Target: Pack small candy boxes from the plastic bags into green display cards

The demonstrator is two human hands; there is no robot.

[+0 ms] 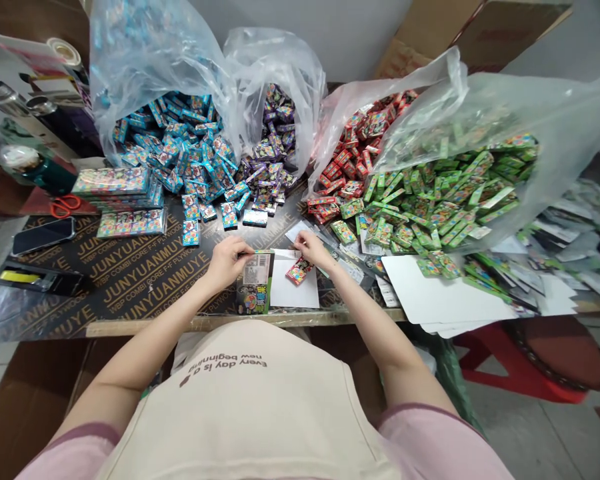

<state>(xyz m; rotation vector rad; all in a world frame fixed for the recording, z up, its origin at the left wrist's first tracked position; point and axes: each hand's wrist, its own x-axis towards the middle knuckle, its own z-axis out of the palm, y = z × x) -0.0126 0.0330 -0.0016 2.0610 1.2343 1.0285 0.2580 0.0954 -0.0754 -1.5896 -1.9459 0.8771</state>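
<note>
My left hand (pixel 230 259) pinches the top edge of a black and green printed packet (pixel 255 293) lying at the table's front edge. A white card (pixel 293 293) lies flat beside the packet, on its right. Above the card, my right hand (pixel 311 249) has its fingers closed on a small red printed box (pixel 299 271). Several small blue boxes (pixel 191 233) and a dark box (pixel 255 218) lie loose just beyond my hands. I cannot tell whether the packet is open at the top.
Clear plastic bags spill blue boxes (pixel 180 143), purple boxes (pixel 270 167), red boxes (pixel 350 160) and green boxes (pixel 445 200) across the back. At left are wrapped stacks (pixel 113 180), orange scissors (pixel 65 205) and a phone (pixel 44 236). White cards (pixel 430 293) and loose packets (pixel 580 233) lie at right.
</note>
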